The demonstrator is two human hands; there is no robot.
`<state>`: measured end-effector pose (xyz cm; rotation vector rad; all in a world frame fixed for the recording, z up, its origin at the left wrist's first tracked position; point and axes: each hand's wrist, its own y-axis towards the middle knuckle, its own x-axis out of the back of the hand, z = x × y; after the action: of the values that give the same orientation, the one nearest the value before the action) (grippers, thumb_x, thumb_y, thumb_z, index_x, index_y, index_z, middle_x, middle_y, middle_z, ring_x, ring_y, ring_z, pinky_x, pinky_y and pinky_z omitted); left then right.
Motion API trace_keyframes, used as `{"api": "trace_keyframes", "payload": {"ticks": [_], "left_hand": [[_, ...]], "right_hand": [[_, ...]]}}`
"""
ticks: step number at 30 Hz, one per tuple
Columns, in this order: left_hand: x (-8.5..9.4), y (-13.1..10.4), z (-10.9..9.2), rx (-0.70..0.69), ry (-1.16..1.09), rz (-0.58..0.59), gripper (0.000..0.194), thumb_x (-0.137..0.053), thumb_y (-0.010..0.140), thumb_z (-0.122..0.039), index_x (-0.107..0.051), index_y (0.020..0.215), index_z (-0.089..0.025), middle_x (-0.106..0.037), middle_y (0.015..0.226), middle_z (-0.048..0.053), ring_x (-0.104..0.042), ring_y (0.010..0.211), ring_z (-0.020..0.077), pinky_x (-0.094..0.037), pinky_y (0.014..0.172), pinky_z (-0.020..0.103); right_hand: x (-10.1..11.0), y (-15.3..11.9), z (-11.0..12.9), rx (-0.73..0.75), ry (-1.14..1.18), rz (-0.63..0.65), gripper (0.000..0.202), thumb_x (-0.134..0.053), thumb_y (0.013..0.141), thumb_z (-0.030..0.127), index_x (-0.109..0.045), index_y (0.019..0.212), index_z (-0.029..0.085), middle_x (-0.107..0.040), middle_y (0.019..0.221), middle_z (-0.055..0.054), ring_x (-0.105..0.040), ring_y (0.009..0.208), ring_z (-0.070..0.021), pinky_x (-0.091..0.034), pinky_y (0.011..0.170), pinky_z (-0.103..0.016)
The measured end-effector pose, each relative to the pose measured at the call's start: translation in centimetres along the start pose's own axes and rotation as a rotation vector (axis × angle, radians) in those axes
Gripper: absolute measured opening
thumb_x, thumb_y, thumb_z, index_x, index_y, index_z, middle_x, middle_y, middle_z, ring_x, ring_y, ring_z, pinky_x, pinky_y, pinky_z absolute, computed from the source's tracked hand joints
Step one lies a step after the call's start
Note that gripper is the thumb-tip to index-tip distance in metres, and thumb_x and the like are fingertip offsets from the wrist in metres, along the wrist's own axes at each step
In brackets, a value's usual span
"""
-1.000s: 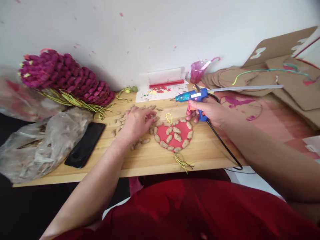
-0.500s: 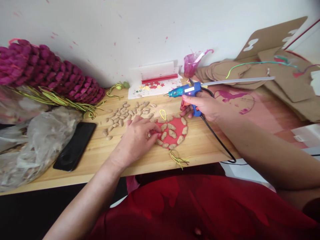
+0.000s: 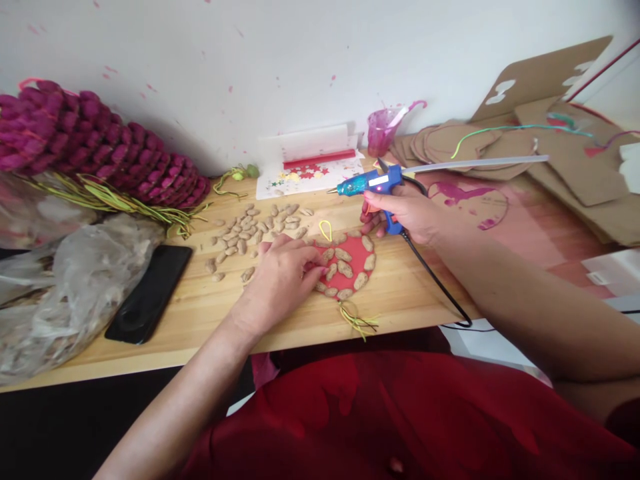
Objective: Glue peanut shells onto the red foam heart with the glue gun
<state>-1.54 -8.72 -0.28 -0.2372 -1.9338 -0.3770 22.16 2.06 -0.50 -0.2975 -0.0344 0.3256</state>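
Note:
A red disc (image 3: pixel 353 248) lies on the wooden table, ringed by peanuts, with several more near its middle. A yellow loop sticks out at its top and a yellow-green tassel (image 3: pixel 358 320) at its bottom. The thumb and finger of my left hand (image 3: pixel 285 277) are pinched on a peanut (image 3: pixel 331 271) at the left part of the disc. My right hand (image 3: pixel 407 212) grips a blue glue gun (image 3: pixel 373 181) by its handle, above and right of the disc, its nozzle pointing left. Loose peanuts (image 3: pixel 243 245) are spread left of the disc.
A black phone (image 3: pixel 150 293) and a plastic bag (image 3: pixel 85 287) lie at the left, below purple strung bundles (image 3: pixel 100 147). Paper with stars (image 3: pixel 300 177) and a stained cup (image 3: pixel 381 133) stand behind. Cardboard pieces (image 3: pixel 570 153) fill the right; the gun's black cord (image 3: pixel 435 277) crosses the table edge.
My left hand has shifted slightly right over the disc, bringing the pinched peanut closer to the middle ones. A loose peanut behind that hand now shows. My right hand and the glue gun stay put.

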Motion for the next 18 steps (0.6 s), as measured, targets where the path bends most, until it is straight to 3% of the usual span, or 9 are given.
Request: {"api": "trace_keyframes", "payload": {"ticks": [9,13,18], "left_hand": [[1.3,-0.4,0.5,0.08,-0.02,-0.026,0.007,-0.07,0.089,-0.025,-0.075,0.084,-0.027,-0.076,0.089,0.003,-0.062,0.096,0.0276,-0.042,0.096,0.052],[2.1,-0.8,1.5,0.098,0.0,-0.096,0.01,-0.066,0.092,-0.028,-0.074,0.086,-0.026,-0.077,0.091,0.002,-0.063,0.093,0.026,-0.043,0.094,0.05],[3.1,-1.4,2.8,0.151,0.071,-0.173,0.026,-0.065,0.093,-0.038,-0.07,0.07,-0.025,-0.073,0.076,0.003,-0.063,0.083,0.0254,-0.045,0.083,0.045]], "right_hand": [[-0.1,-0.2,0.2,-0.005,-0.005,-0.007,0.028,-0.073,0.093,0.04,-0.064,0.076,0.019,-0.072,0.074,-0.006,-0.073,0.06,-0.0167,-0.051,0.045,-0.022],[0.0,-0.1,0.2,-0.002,-0.005,0.0,0.026,-0.072,0.093,0.04,-0.065,0.078,0.02,-0.072,0.075,-0.005,-0.073,0.061,-0.0165,-0.052,0.046,-0.022],[0.1,0.0,0.0,0.018,-0.005,0.014,0.028,-0.074,0.092,0.041,-0.065,0.076,0.02,-0.072,0.074,-0.006,-0.073,0.062,-0.0178,-0.052,0.045,-0.023]]}}
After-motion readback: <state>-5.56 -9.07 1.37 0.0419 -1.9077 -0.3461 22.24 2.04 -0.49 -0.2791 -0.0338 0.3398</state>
